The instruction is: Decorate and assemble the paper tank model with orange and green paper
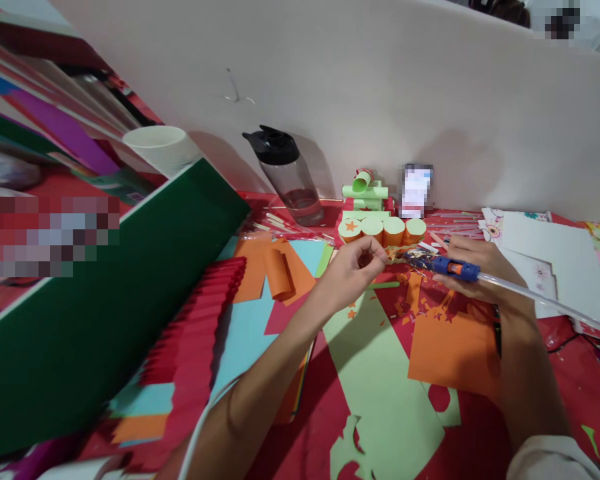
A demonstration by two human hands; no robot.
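Right grip is holding the glue gun, presumably for steady aiming; left grip is curling narrowly, closure unclear.

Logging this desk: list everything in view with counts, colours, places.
Wall: 1, white, back
Table: 1, red, beneath
Model: 1, green-orange-red, by wall
Phone: 1, pale screen, by wall
Bottle: 1, clear, black-lidded, by wall
Board: 1, dark green, left
Cup: at least 1, white, behind board
Stack: 1, multicoloured, upper left
Pleated paper: 1, red, beside board
Roll: 1, orange, left of centre
Sheets: several, green, orange, blue, centre
White sheets: several, right
Stars: several, orange, centre
Sticks: many, pale, around bottle
Cable: 1, white, front
Glue gun: 1, blue, right of centre
Glue stick: 1, clear, in glue gun
Left hand: 1, near model
Right hand: 1, holding glue gun
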